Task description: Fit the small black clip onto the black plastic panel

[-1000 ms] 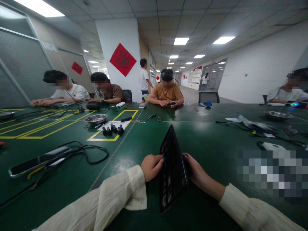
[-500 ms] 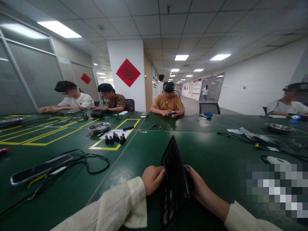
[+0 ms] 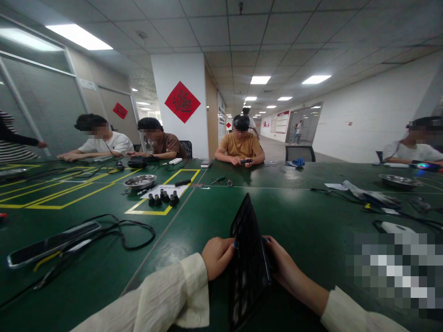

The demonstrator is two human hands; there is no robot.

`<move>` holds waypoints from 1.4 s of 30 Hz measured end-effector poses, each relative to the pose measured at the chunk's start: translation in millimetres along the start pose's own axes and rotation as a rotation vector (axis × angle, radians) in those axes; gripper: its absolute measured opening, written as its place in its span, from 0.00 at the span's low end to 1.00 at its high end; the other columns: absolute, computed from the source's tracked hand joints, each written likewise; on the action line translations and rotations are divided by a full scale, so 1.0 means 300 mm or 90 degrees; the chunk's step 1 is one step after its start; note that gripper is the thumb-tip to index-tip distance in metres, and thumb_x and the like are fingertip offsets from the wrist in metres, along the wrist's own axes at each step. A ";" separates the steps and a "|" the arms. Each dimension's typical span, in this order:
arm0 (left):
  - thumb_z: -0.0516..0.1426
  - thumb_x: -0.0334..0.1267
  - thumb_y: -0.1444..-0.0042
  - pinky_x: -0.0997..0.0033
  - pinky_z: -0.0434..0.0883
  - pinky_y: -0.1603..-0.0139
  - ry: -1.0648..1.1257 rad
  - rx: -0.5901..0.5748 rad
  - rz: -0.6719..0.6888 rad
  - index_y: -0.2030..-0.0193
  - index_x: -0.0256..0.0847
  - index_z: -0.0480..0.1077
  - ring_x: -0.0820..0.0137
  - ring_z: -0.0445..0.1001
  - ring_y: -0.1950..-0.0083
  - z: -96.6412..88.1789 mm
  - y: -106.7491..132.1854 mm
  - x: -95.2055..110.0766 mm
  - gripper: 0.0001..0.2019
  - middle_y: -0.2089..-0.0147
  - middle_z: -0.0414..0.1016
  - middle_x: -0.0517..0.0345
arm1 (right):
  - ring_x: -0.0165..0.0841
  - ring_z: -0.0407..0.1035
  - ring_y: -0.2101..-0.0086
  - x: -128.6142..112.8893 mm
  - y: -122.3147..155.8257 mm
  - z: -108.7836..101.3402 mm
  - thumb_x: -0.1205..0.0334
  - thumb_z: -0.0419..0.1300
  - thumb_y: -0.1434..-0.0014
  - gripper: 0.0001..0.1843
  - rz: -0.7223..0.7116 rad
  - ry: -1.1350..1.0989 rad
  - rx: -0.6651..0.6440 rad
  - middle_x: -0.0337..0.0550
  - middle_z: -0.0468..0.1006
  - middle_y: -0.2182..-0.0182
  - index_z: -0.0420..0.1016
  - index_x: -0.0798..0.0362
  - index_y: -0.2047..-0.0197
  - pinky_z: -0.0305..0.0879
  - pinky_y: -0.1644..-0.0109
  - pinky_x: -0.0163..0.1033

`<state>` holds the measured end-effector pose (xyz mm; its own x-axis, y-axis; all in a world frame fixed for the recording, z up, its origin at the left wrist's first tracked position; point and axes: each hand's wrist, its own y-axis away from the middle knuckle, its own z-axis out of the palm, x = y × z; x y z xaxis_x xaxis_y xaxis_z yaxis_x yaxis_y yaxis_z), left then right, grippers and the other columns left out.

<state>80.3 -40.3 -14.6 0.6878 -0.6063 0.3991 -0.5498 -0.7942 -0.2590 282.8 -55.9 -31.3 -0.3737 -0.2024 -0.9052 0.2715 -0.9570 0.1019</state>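
Note:
A thin, dark panel (image 3: 247, 272) with rows of paler rectangular patches stands tilted on edge in front of me, seen nearly side-on. My right hand (image 3: 285, 265) grips its right side, with the fingers partly hidden behind it. Against the panel's left face, my left hand (image 3: 218, 258) has its fingers curled and thumb pressed in. A small blue spot shows at that thumb tip; whatever those fingers pinch is too small to make out.
Left on the green table (image 3: 194, 221) lie a phone-like black device (image 3: 55, 242) and looped cables (image 3: 138, 246). Beyond are several black-and-metal pieces (image 3: 165, 199), a metal bowl (image 3: 140, 181) and a screwdriver (image 3: 218, 179). A white device (image 3: 398, 227) lies right. Co-workers sit around, one opposite (image 3: 240, 145).
My view has shifted slightly, and both hands hold nearly the same pose on the panel. A person in striped clothing has come into view at far left.

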 end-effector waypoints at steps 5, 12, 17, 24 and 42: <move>0.33 0.49 0.39 0.75 0.56 0.75 0.011 0.008 0.020 0.75 0.39 0.59 0.73 0.63 0.77 0.000 -0.001 0.000 0.24 0.80 0.61 0.59 | 0.33 0.67 0.73 0.016 -0.014 -0.019 0.51 0.57 0.50 0.11 0.000 0.000 0.007 0.37 0.71 0.73 0.66 0.47 0.66 0.56 0.76 0.35; 0.34 0.48 0.39 0.75 0.56 0.75 0.021 -0.014 0.003 0.75 0.38 0.60 0.74 0.62 0.78 -0.013 -0.006 0.012 0.24 0.80 0.61 0.60 | 0.35 0.69 0.70 -0.002 0.001 -0.018 0.52 0.56 0.49 0.11 0.020 0.013 0.006 0.38 0.74 0.69 0.66 0.47 0.63 0.58 0.76 0.35; 0.35 0.49 0.40 0.74 0.54 0.76 0.009 -0.014 0.031 0.75 0.39 0.59 0.73 0.62 0.78 -0.007 -0.008 0.006 0.22 0.81 0.59 0.61 | 0.34 0.69 0.72 -0.018 0.006 -0.002 0.52 0.57 0.51 0.11 0.034 0.005 0.030 0.37 0.73 0.72 0.65 0.48 0.65 0.57 0.77 0.34; 0.33 0.48 0.39 0.75 0.55 0.76 0.029 -0.021 -0.029 0.76 0.39 0.59 0.74 0.60 0.79 -0.007 -0.014 0.016 0.24 0.82 0.58 0.61 | 0.34 0.69 0.71 -0.010 -0.007 -0.016 0.54 0.57 0.51 0.11 0.039 0.006 0.045 0.36 0.72 0.73 0.66 0.48 0.64 0.61 0.72 0.36; 0.36 0.48 0.40 0.74 0.54 0.75 0.026 -0.013 0.031 0.75 0.39 0.58 0.73 0.62 0.78 -0.002 -0.013 0.002 0.21 0.81 0.59 0.60 | 0.33 0.69 0.70 -0.010 -0.001 -0.027 0.53 0.56 0.48 0.11 0.026 -0.002 0.009 0.37 0.73 0.71 0.65 0.49 0.63 0.62 0.72 0.36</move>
<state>82.7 -37.6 -12.9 0.6406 -0.6412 0.4224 -0.5912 -0.7629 -0.2615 291.0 -53.4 -31.9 -0.3648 -0.2416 -0.8992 0.2743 -0.9508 0.1442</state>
